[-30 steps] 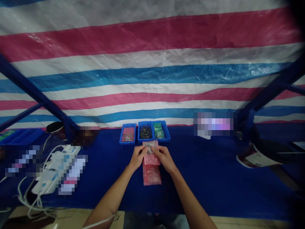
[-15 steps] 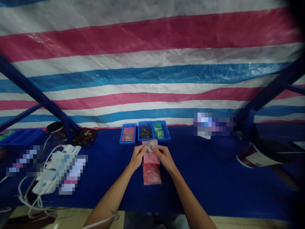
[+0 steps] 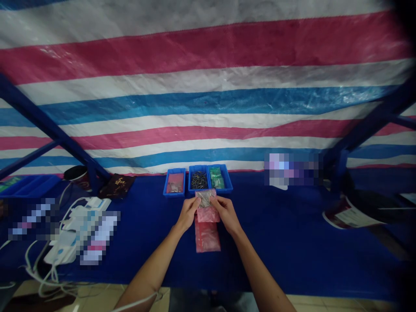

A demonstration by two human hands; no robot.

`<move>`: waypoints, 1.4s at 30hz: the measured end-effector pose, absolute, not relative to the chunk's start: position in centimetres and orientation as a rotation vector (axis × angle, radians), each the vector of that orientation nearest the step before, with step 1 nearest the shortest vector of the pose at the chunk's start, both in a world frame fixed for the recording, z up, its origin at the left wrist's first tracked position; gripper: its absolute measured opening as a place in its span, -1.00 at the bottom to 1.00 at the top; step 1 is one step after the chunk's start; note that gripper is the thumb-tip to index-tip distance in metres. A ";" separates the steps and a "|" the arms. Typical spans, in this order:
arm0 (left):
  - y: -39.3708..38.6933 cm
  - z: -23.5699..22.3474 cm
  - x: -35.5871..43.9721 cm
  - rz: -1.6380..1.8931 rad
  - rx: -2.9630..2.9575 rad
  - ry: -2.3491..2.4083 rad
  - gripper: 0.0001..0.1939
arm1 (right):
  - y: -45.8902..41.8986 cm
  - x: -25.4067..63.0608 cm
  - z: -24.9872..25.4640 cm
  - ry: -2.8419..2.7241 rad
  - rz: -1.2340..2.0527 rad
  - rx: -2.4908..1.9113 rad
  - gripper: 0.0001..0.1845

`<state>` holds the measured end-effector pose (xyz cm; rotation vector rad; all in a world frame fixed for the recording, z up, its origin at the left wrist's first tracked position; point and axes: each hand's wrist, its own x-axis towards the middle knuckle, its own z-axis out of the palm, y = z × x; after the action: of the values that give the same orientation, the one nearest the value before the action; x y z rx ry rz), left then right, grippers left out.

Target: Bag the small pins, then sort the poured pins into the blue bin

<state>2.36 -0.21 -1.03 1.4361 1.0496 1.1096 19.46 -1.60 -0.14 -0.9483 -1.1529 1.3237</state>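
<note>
Both my hands hold a small pink plastic bag [image 3: 206, 207] upright above the blue table. My left hand [image 3: 187, 214] pinches its left edge and my right hand [image 3: 225, 213] pinches its right edge, fingers closed. Small dark metal parts show through the bag's upper half. Under it, flat on the table, lies a stack of red-pink bags [image 3: 207, 236]. Just behind stand three small blue bins: the left bin [image 3: 174, 183] with a pink bag in it, the middle bin [image 3: 198, 180] with dark screws, the right bin [image 3: 218, 178] with green bags.
A white power strip and cables [image 3: 69, 236] lie at the left, near a dark cup [image 3: 76, 175] and a dark pouch [image 3: 116, 185]. A large blue tray [image 3: 27, 186] sits far left. A round tape-like roll [image 3: 347, 214] is at the right. Blue frame posts [image 3: 364, 130] and a striped tarp rise behind.
The pink bag has been lifted slightly and my hands have shifted a little along its edges. Nothing else moved.
</note>
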 end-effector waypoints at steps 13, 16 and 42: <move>-0.1 -1.1 2.2 1.133 1.439 1.077 -0.49 | -1.6 19.5 -0.6 -1.199 1.383 -1.000 -0.49; -0.3 -1.0 2.3 1.129 1.422 1.046 -0.50 | -1.7 19.5 -0.4 -1.206 1.363 -0.976 -0.47; -0.3 -1.1 2.4 1.125 1.401 1.034 -0.56 | -1.9 19.3 0.0 -1.242 1.414 -0.961 -0.51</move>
<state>2.43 -0.32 -1.14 1.4012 1.0344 1.1251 19.27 -1.92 -0.03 -0.9615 -1.2425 1.4135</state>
